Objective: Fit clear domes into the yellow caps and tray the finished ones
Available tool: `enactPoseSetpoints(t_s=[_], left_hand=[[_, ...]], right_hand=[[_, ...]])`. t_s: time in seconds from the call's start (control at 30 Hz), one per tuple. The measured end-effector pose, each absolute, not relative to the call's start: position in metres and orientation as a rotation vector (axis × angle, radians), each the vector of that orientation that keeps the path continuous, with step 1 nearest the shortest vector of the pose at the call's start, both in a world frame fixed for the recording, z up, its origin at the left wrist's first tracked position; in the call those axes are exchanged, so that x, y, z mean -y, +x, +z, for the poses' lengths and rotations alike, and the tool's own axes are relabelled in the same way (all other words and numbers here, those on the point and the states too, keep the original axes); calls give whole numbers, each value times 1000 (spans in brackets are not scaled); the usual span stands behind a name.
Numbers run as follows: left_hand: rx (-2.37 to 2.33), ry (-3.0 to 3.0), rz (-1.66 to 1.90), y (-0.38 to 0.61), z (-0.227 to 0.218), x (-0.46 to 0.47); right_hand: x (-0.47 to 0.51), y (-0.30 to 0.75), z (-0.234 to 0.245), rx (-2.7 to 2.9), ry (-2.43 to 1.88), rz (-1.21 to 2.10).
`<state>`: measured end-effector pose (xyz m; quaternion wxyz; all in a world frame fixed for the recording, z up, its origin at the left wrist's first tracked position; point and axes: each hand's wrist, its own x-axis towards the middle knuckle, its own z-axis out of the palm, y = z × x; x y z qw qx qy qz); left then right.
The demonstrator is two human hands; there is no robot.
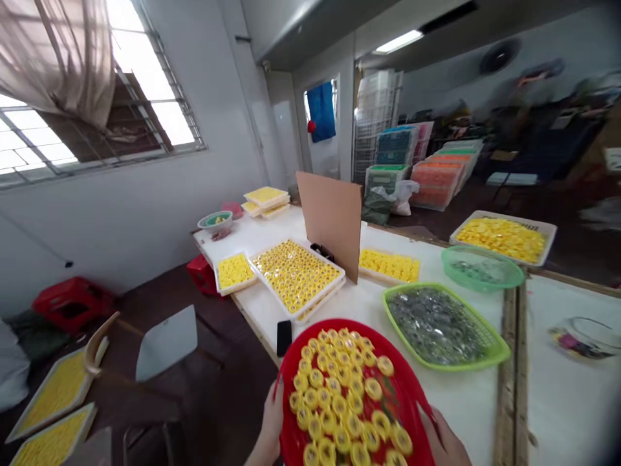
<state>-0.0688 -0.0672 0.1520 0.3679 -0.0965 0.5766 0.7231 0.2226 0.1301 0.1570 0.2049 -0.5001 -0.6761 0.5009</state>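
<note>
Red tray (405, 395) is being held by both hands at the near edge of table (373, 310), in front of the body; whether table is being touched cannot be told. Table is being used for several containers, probably grouped there for easy reach. Board (330, 226) is being stood upright behind white tray (294, 316), perhaps as a divider. Red tray is being supported from opposite sides, likely for balance under a loose load. White tray is being stacked on another, seemingly to save room. Green basket (499, 353) is being placed right of red tray, raised rim presumably for containment. Left rim is being gripped by left hand (272, 414), right rim by right hand (442, 440); fingers are being partly hidden by the tray, so spread or pressed together cannot be told. Phone (284, 338) is being left flat by the table edge, just beside red tray. Yellow pieces (339, 406) are being carried loose in red tray, bunched leftward, possibly from tilt. Clear bits (431, 323) are being heaped in green basket.
</note>
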Motion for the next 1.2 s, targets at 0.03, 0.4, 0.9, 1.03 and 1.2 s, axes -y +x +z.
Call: enactPoseSetpoints(t_s=[0.03,0.4,0.9,1.03,1.2], left_hand=[[-1490,-263,1888,-70,160,77],[-1525,-359,2120,-152,209,130],[-1526,-407,2212,-375,230,185],[-1575,-501,2257,-418,227,195],[-1656,-645,2263,-450,216,205]], right_hand=[[-135,217,167,2022,-1304,1368],[-131,84,285,3174,-307,923],[-35,-207,235,3157,-176,358],[-21,-267,228,3122,-214,225],[-12,-325,225,3080,-284,103]])
